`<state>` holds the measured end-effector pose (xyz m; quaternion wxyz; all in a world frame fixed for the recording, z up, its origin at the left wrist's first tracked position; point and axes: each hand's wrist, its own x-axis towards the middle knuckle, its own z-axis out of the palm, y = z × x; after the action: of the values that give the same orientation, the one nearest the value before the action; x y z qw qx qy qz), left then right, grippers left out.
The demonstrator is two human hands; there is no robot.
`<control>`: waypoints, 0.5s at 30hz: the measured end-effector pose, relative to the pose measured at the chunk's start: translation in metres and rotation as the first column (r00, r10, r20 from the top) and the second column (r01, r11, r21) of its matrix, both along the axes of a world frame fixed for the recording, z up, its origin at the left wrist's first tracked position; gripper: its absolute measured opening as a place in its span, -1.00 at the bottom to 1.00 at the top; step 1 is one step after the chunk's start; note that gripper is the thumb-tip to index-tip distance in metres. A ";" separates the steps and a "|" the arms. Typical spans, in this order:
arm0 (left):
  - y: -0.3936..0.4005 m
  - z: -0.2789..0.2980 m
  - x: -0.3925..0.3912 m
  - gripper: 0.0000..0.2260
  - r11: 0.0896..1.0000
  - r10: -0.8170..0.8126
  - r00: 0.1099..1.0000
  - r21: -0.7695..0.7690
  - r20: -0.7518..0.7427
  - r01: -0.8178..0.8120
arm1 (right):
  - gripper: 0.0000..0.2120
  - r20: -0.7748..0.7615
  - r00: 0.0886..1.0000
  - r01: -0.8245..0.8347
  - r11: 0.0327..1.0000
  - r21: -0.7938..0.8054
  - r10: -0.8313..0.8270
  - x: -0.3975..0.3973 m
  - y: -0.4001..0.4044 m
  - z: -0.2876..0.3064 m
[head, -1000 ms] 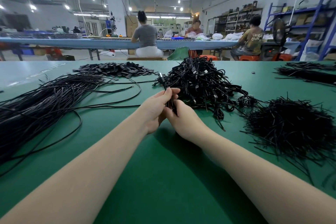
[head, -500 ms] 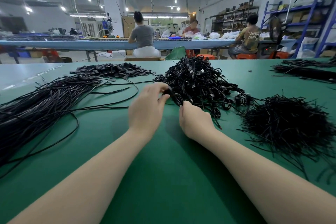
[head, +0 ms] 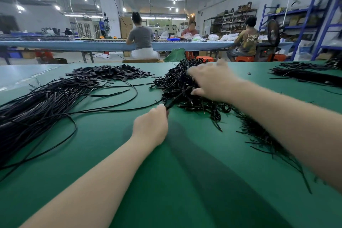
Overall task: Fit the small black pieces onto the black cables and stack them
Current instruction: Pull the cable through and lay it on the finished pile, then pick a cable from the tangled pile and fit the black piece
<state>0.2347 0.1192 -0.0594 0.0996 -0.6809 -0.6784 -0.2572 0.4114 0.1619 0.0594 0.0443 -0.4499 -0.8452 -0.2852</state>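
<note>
My left hand [head: 150,126] rests low on the green table [head: 185,181] and pinches the end of a black cable [head: 175,98]. That cable runs up and right into a tangled pile of coiled cables [head: 174,83]. My right hand [head: 212,81], blurred by motion, is over that pile with its fingers spread and nothing held. A heap of small flat black pieces [head: 111,72] lies at the back left. A thick bundle of long loose cables [head: 37,105] fans across the left side.
A mound of thin black strands [head: 259,135] lies under my right forearm. Another dark bundle [head: 305,77] sits at the far right. One stray black piece [head: 249,73] lies on the mat. Three people sit at a blue bench [head: 111,45] behind.
My right hand has left my left hand and swung up and right over the tangled pile. My left hand has dropped slightly, still pinching the cable.
</note>
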 end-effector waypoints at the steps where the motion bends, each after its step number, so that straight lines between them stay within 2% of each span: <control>1: 0.001 -0.002 -0.005 -0.75 1.000 -0.018 0.990 -0.012 0.140 0.020 | -0.54 0.014 0.998 0.068 0.992 -0.109 -0.067 0.013 0.001 0.012; 3: 0.000 0.000 -0.012 -0.68 0.997 -0.066 0.942 -0.008 0.329 0.073 | -0.65 0.114 0.982 0.184 0.875 -0.447 -0.149 0.036 -0.003 0.018; 4: 0.001 0.002 -0.012 -0.67 0.995 -0.089 0.914 -0.011 0.396 0.102 | -0.69 0.168 0.972 0.233 0.801 -0.551 -0.166 0.045 -0.005 0.013; 6: 0.000 0.006 -0.008 -0.66 0.990 -0.106 0.904 -0.038 0.413 0.134 | -0.72 0.272 0.943 0.319 0.744 -0.588 -0.189 0.061 -0.009 -0.006; 8: 0.000 0.008 -0.005 -0.67 0.981 -0.104 0.909 -0.107 0.404 0.160 | -0.75 0.302 0.930 0.348 0.756 -0.553 -0.208 0.071 -0.008 -0.023; 12: -0.003 0.010 -0.007 -0.73 0.943 -0.139 0.800 -0.168 0.584 0.287 | -0.84 0.241 0.945 0.325 0.687 -0.650 -0.219 0.082 -0.004 -0.028; 15: 0.000 0.007 -0.014 -0.72 0.933 -0.175 0.791 -0.157 0.587 0.324 | -0.87 0.202 0.960 0.281 0.636 -0.718 -0.196 0.087 -0.006 -0.029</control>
<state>0.2207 0.1195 -0.0520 -0.2266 -0.6655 -0.6074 -0.3699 0.4979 0.1563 0.0305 -0.2243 -0.5210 -0.8217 0.0557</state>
